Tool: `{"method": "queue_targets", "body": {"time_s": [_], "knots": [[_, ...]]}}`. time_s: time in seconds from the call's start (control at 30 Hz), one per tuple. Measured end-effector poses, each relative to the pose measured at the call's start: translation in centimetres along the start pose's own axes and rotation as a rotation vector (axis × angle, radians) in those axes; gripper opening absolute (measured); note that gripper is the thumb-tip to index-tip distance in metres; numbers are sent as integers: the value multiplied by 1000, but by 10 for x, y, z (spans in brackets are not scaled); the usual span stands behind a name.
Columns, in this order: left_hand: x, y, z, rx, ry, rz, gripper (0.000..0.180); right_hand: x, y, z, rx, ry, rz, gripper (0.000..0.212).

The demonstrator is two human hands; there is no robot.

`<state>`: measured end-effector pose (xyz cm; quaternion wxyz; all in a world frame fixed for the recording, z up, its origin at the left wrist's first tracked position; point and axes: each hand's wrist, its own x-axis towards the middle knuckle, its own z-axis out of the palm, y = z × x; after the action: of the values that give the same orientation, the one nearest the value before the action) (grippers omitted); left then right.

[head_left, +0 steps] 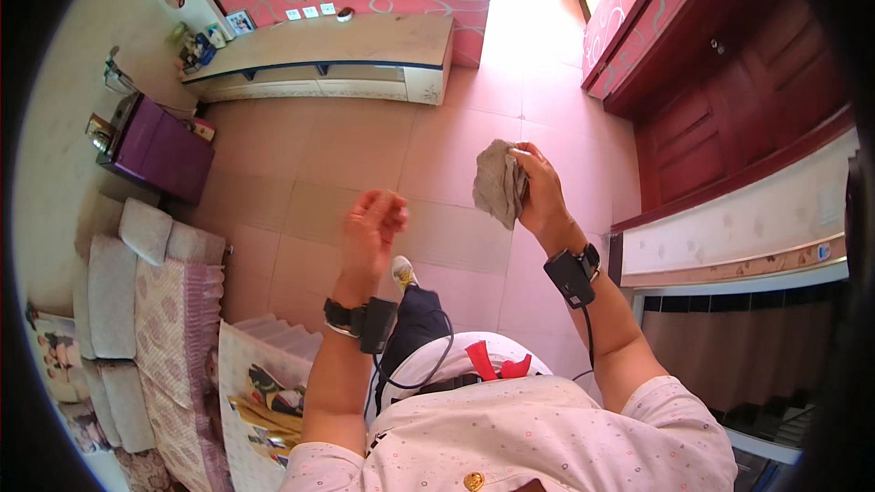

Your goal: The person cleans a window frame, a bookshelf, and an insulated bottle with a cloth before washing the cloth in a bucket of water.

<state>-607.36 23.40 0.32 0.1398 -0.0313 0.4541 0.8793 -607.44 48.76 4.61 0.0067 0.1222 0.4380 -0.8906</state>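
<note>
My right hand [544, 196] grips a folded grey cloth [498, 184], thumb and fingers closed on its right edge. The cloth hangs in the air above the tiled floor, its creased face toward the left. To the left of it, apart from the cloth, my left hand [372, 223] is raised with its fingers curled in. It is slightly blurred, and nothing shows in it. Each wrist carries a strap with a black box, the left one [377, 325] and the right one [569, 279], and a cable runs from each.
Ahead stands a long low cabinet [365, 41] against a red patterned wall. A purple cabinet [164, 150] and a covered sofa [173, 328] are on the left, near a cloth-draped table [260, 383]. On the right are a dark red door [729, 118] and a dark-fronted unit [738, 346].
</note>
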Motion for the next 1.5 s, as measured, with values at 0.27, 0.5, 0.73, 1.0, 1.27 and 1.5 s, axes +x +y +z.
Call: {"method": "queue_targets", "body": {"time_s": [0.27,0.5,0.73,1.0,1.27,1.5], "knots": [[111,33,-4,-125,-214,-405,31,91,42,75,33,-134,166,7],[189,80,-65,-191,87,-120,17,165,59,100,-137,-101,178,7],[248,102,-92,358,279,17,17,249,68,133,-104,-123,197,9],[340,129,-88,712,83,53,12,356,97,169,-217,-167,179,13],[431,194,-128,-117,180,84,7,460,116,156,-479,-207,156,5],[497,243,-170,-475,-82,163,13,483,134,164,-701,-351,405,9]]}}
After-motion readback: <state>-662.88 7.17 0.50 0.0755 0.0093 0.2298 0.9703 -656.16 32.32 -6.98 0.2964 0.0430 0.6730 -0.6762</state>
